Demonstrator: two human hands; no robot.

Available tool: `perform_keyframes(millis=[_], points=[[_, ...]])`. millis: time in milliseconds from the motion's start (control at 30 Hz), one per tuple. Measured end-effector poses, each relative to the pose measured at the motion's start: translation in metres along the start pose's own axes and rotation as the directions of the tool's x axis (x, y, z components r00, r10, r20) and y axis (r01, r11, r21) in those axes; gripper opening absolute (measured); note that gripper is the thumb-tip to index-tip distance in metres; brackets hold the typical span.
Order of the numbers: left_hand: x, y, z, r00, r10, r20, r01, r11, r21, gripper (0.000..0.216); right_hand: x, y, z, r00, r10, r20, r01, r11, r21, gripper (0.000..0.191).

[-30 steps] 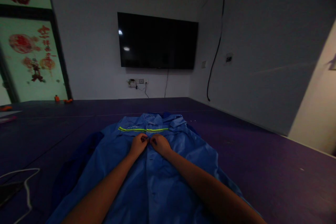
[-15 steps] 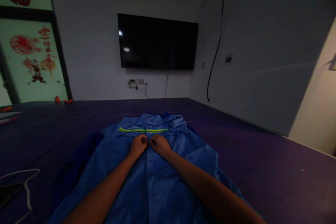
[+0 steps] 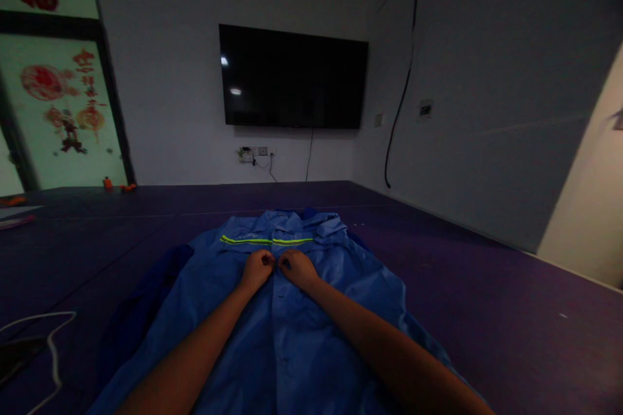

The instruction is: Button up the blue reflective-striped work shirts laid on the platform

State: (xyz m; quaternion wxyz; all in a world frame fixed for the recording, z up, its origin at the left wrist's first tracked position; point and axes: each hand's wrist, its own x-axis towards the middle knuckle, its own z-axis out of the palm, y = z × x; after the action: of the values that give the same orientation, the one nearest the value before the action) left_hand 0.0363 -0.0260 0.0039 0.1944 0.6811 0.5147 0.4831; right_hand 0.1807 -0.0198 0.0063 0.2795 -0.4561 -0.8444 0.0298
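Observation:
A blue work shirt (image 3: 233,331) with a yellow-green stripe across the chest lies spread out, its collar at the far end. My left hand (image 3: 259,268) and my right hand (image 3: 296,268) meet at the front placket (image 3: 281,311), just below the stripe. Fingers of both hands are pinched on the shirt's edge there, nearly touching each other. Whatever button or fold sits between the fingertips is too small and dark to make out. Darker blue cloth (image 3: 146,298) shows from under the shirt on the left.
Purple flooring (image 3: 467,285) surrounds the shirt. A white cable (image 3: 53,356) lies by a dark flat object (image 3: 19,356) at the lower left. Small orange objects (image 3: 108,183) sit near the door (image 3: 63,104). A television (image 3: 294,78) hangs on the far wall.
Both hands stay at the same spot on the placket, with only slight finger movement. The view has shifted very slightly.

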Motion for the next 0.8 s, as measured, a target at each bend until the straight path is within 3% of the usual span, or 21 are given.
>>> perform_keyframes(millis=[300,500,800], points=[[0.0008,-0.0003,-0.0001,1.000,0.001,-0.031,-0.002,1.000,-0.009,0.022,0.0002,-0.0003,-0.0007,1.000,-0.001,0.009,0.001,1.000,0.017,0.017],[0.0007,0.0008,0.0011,1.000,0.027,0.008,-0.026,0.999,-0.044,0.029,0.0012,0.0008,0.0009,1.000,-0.011,0.007,0.010,1.000,0.018,0.018],[0.0030,-0.0039,0.0027,0.999,-0.029,-0.038,0.028,0.999,-0.045,0.027,0.0016,-0.0002,-0.0004,1.000,-0.009,0.020,0.009,1.000,0.021,0.018]])
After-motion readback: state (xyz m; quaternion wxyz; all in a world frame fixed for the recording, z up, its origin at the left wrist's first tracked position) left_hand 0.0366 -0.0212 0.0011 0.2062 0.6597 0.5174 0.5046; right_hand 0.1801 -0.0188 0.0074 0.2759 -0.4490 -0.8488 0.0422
